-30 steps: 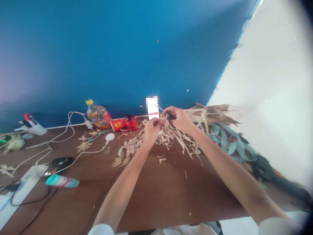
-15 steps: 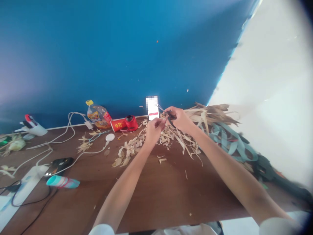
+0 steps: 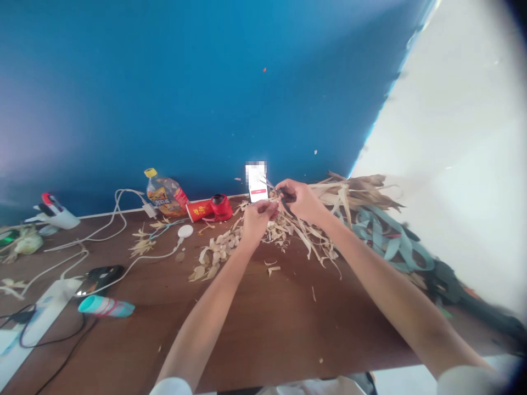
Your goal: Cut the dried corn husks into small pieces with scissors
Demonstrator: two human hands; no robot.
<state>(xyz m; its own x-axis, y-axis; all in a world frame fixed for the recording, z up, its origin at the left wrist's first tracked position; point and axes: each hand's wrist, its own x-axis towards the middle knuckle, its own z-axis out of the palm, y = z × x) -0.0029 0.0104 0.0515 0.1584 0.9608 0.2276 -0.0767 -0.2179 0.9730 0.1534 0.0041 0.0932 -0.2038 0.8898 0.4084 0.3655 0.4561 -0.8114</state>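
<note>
My right hand (image 3: 301, 201) is closed around the dark handles of a pair of scissors (image 3: 273, 185), whose blades point up and left in front of a lit phone (image 3: 258, 184). Just left of it, my left hand (image 3: 259, 218) is pinched, fingertips together; whatever lies between them is too small to make out. Under and around both hands lie pale dried husk strips (image 3: 302, 233). A heap of small cut husk pieces (image 3: 220, 247) spreads beside my left forearm.
At the back left lie a plastic bottle (image 3: 167, 195), a red can (image 3: 200, 209) and a red roll (image 3: 222, 207). Cables, a power strip (image 3: 39, 318) and a turquoise cup (image 3: 106, 306) occupy the left. Dried husks (image 3: 366, 189), teal ribbon (image 3: 395, 241) and a black glue gun (image 3: 448, 282) are at right.
My left hand has shifted slightly left and down, a little away from the right hand. The scissor blades have tilted somewhat further left.
</note>
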